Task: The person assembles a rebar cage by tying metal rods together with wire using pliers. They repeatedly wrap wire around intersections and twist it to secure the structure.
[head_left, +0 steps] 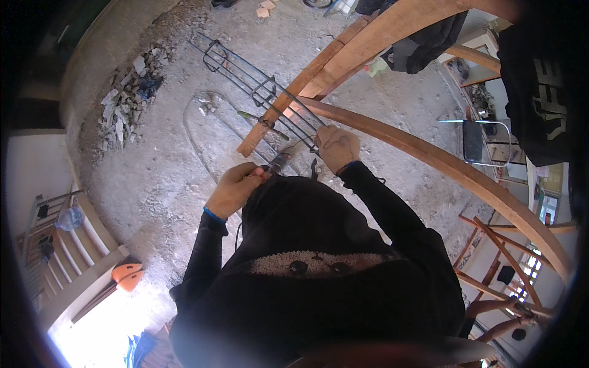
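A long, narrow rebar cage (236, 75), made of steel bars with square stirrups, runs from the far left toward me. It lies across a wooden beam (287, 92). My right hand (338, 149) is closed around the near end of the cage, by its last stirrup (314, 149). My left hand (235, 189) is closed on a short hand tool with a metal head (279, 162); its exact kind is hard to make out. The tool points toward the cage end and looks apart from it. My black clothing hides the area below.
A bent thin bar (190, 132) loops over the dusty floor. Broken rubble (126, 104) lies at the left. A curved wooden beam (448, 159) crosses the right side. Beyond it stands a metal-framed chair (473, 142). An orange shovel blade (127, 276) is at the lower left.
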{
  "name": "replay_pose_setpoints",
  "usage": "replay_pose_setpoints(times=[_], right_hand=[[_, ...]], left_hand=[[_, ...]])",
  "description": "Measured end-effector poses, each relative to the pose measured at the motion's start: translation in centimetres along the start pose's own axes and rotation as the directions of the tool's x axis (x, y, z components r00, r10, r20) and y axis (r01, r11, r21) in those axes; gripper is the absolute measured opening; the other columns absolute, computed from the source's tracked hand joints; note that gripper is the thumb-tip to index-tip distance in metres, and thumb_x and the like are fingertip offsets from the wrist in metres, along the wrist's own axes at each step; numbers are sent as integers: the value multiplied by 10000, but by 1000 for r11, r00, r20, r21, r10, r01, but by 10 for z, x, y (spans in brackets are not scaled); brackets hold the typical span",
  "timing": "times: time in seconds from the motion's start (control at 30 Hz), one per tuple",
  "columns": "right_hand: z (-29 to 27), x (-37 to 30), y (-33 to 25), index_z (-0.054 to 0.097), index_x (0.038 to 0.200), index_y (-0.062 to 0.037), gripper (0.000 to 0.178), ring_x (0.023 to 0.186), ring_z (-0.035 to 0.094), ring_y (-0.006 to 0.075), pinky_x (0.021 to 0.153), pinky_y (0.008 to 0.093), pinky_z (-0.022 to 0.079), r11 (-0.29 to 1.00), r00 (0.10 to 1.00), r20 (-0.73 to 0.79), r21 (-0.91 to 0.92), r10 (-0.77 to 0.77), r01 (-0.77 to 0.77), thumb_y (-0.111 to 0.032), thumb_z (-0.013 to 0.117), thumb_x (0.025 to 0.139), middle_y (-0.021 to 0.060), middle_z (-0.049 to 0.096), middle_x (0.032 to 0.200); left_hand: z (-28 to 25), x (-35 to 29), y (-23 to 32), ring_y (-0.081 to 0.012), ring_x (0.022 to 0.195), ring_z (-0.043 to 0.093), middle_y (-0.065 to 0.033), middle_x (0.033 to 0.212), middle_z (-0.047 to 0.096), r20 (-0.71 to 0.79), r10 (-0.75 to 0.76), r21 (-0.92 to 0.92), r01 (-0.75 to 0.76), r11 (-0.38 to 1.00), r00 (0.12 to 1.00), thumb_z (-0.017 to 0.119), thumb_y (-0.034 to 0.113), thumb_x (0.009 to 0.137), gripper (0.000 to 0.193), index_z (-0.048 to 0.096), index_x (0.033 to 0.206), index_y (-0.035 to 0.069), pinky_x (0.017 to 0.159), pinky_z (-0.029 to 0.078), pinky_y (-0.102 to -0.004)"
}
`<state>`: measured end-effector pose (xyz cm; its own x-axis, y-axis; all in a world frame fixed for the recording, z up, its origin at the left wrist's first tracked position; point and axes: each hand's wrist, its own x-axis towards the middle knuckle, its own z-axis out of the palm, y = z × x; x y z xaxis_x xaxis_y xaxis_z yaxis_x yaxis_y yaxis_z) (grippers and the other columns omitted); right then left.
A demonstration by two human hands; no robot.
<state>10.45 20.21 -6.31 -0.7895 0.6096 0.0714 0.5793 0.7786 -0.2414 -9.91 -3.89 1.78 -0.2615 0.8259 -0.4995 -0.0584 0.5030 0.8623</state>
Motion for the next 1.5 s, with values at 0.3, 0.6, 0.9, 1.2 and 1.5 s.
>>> replay_pose_setpoints(times=[0.3,0.6,0.9,1.2,1.5], right_hand=[[-18,-7,1,760,942,-132,139,950,741,329,786,461,577,997,987,154,66,-37,27,-263,715,940,101,750,1084],[-10,-45,-5,791,1033,-132,201,974,746,343,837,448,593,948,973,-224,317,60,15,-133,790,832,93,732,1221],[4,-59,3,764,1076,-60,232,998,747,327,803,405,615,759,842,-345,641,414,-111,-1,766,851,138,722,1173],[-4,-43,20,762,1110,-23,223,822,734,270,757,379,584,661,790,-193,678,581,-321,-62,751,891,152,741,1131],[6,-34,39,783,1168,-44,274,980,771,298,832,410,591,452,751,12,792,660,-410,-120,752,906,146,778,1156]], left_hand=[[-5,26,13,-217,900,702,-102,923,739,39,5,225,-13,974,999,690,359,1034,397,719,1198,-1,768,537,-360],[101,92,57,-428,1035,733,-191,1070,768,197,240,718,-307,624,950,621,401,1039,429,668,1209,10,914,567,-546],[85,135,30,-445,1122,714,-239,1130,764,146,143,552,-200,810,979,579,294,1066,339,716,1171,2,967,540,-524],[73,138,15,-435,1105,708,-223,1118,766,278,225,504,-341,793,934,596,268,1051,323,760,1172,18,970,534,-497],[68,153,14,-275,957,723,-160,1008,767,418,318,219,-434,874,851,584,282,1058,352,754,1124,-19,888,540,-403]])
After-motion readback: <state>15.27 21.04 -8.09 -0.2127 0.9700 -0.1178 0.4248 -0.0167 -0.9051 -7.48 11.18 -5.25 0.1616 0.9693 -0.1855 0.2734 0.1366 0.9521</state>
